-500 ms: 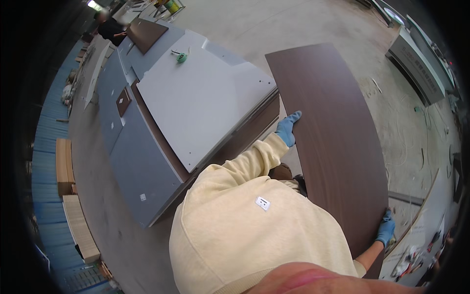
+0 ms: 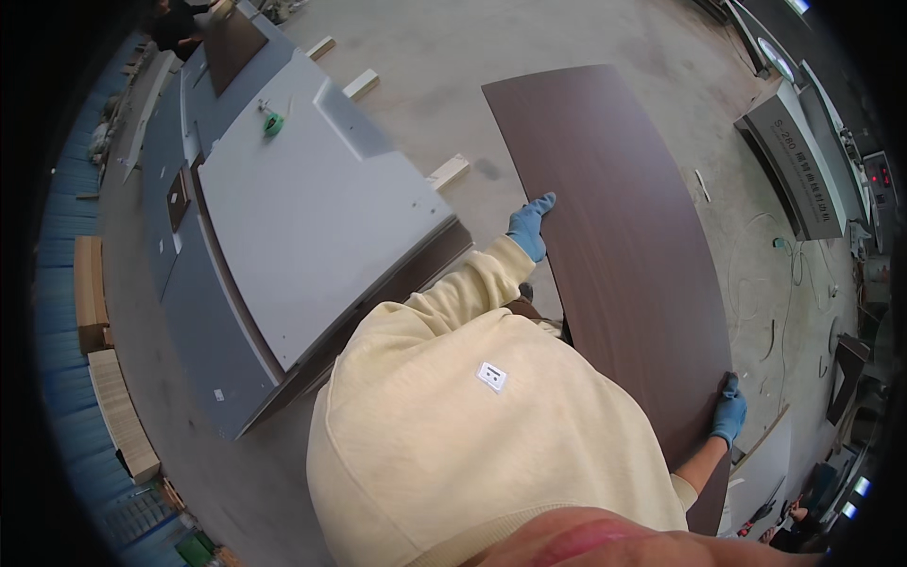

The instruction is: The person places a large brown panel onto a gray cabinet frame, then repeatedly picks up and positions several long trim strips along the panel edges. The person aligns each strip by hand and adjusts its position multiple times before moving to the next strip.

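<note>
Brown wood-grain panel (image 2: 628,255) sits right of the pale grey board (image 2: 312,222) topping a stack (image 2: 420,271). Left hand (image 2: 531,228) and right hand (image 2: 729,413), both gloved, have the grip clamped on the panel's opposite long edges, the left farther forward, probably to balance its length.

Workshop with stacked panels (image 2: 321,222), grey machine (image 2: 798,165)

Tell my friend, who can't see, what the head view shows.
A person holds a long brown board, blue-gloved left hand on its left edge, right hand on its right. Further left, a small green thing sits on a pale panel.
</note>
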